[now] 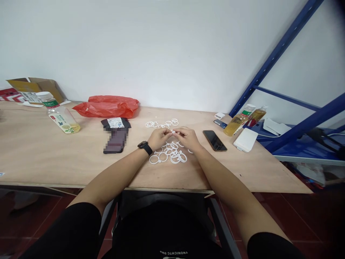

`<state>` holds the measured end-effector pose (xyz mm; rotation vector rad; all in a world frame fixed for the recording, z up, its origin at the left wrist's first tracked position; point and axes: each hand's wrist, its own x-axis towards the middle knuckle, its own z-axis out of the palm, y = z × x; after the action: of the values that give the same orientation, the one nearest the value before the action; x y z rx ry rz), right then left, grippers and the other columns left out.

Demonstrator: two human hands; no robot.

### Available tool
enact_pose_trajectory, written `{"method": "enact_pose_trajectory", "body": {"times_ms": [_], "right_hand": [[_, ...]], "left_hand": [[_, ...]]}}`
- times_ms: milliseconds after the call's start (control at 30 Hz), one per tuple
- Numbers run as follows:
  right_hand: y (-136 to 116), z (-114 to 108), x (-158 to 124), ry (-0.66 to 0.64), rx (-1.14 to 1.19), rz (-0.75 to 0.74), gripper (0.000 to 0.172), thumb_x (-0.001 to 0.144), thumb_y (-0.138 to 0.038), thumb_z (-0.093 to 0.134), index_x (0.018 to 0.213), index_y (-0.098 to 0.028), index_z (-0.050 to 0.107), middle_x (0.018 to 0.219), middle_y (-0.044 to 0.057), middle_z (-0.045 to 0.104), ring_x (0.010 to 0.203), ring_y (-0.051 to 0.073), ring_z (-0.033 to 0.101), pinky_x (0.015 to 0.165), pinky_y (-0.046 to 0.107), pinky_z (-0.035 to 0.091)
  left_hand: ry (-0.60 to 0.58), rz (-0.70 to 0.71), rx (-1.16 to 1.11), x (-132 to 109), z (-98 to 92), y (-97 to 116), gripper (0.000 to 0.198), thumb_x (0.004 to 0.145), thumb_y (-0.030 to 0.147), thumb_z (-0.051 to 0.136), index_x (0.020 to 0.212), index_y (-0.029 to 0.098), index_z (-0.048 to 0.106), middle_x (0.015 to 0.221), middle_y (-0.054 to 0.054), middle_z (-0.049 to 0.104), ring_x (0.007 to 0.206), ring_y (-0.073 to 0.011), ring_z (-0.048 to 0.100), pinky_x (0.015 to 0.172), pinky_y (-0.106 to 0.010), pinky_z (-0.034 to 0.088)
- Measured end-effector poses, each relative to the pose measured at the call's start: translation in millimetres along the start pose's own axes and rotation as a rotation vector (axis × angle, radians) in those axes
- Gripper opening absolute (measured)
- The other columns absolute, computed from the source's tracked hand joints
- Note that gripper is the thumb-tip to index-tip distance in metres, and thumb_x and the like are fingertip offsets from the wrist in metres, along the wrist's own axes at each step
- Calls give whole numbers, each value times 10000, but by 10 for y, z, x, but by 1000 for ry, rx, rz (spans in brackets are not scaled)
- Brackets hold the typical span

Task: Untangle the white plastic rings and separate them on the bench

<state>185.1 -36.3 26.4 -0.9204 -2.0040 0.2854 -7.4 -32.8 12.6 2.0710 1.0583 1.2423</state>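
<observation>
1. The left hand [159, 137] and right hand [188, 137] are meeting fingertip to fingertip just above the pile [169, 154] of white rings, both pinching one ring [174, 132] between them.
2. Both hands are curling nearly closed, with thumbs and forefingers narrowing onto the ring. Gripping it from two sides is probably steadying so small a piece.
3. The ring is hanging clear of the pile, not touching the table [54, 154].
4. The pile is lying directly under the hands, likely so that each piece is within easy reach.
5. A looser scatter [161, 124] of rings is lying just beyond the pile, apart from it.
6. A phone [214, 140] is lying right of the pile, and a black pouch [115, 135] left of it, both well out of the hands' way.
</observation>
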Motion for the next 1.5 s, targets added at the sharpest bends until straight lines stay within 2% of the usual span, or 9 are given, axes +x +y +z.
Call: {"method": "enact_pose_trajectory", "body": {"times_ms": [133, 400, 600, 800, 1000, 1067, 1267, 1400, 1500], "right_hand": [[-13, 48, -3, 15, -10, -33, 213, 908, -256, 588, 1042, -225, 751, 966, 66, 752, 887, 196, 687, 817, 328, 529], [-33, 60, -2, 7, 9, -43, 218, 916, -224, 543, 1021, -233, 734, 995, 48, 750, 925, 192, 688, 848, 332, 528], [-69, 74, -3, 11, 13, -7, 199, 891, -216, 529, 955, -211, 717, 939, 45, 741, 873, 182, 679, 806, 311, 517], [-104, 128, 0, 136, -41, 119, 132, 756, -174, 566, 787, -202, 691, 756, 13, 703, 686, 156, 640, 670, 271, 497], [-70, 101, 2, 143, -29, 191, 111, 757, -229, 590, 778, -193, 693, 708, 7, 689, 630, 145, 624, 626, 260, 487], [-37, 77, 7, 145, -10, 206, 130, 760, -229, 591, 814, -193, 704, 743, 18, 703, 652, 150, 633, 640, 266, 497], [15, 25, -13, -111, 94, 225, 133, 782, -232, 579, 811, -179, 698, 699, 8, 692, 614, 128, 609, 600, 240, 474], [-14, 17, -25, -246, 100, 252, 127, 758, -183, 563, 766, -173, 689, 640, -13, 663, 564, 107, 566, 555, 214, 419], [-26, -22, -11, -291, 3, 248, 160, 793, -269, 599, 686, -176, 673, 567, -26, 608, 530, 101, 514, 525, 216, 364]], "left_hand": [[3, 54, 58, -6, 26, -30, 165, 875, 319, 604, 875, 183, 697, 828, -29, 717, 749, -154, 624, 721, -284, 475], [18, 76, 90, -21, 58, -16, 162, 873, 313, 609, 890, 175, 692, 792, -23, 705, 673, -130, 593, 656, -263, 455], [-23, 35, -10, -35, 85, -33, 200, 878, 344, 595, 901, 167, 684, 763, -10, 690, 618, -112, 557, 605, -244, 434], [-44, 27, -11, -16, 81, -14, 197, 865, 340, 600, 873, 168, 696, 774, -17, 690, 652, -125, 570, 622, -254, 441], [117, 79, 245, 99, -106, -249, 212, 903, 346, 554, 907, 197, 704, 906, -58, 684, 882, -194, 599, 853, -347, 476], [92, 51, 366, 120, -161, -389, 240, 908, 340, 536, 975, 206, 723, 1015, -85, 671, 1008, -231, 584, 961, -398, 435], [-54, -162, 595, 92, -196, -648, 301, 790, 439, 667, 1026, 275, 757, 1145, -126, 627, 1119, -353, 511, 984, -514, 369], [-47, -150, 615, 73, -210, -619, 188, 788, 415, 683, 865, 257, 749, 1146, -109, 640, 1139, -346, 492, 976, -498, 356], [-21, -142, 616, 76, -232, -559, 151, 814, 380, 666, 826, 240, 721, 1131, -101, 662, 1117, -327, 512, 958, -484, 355]]}}
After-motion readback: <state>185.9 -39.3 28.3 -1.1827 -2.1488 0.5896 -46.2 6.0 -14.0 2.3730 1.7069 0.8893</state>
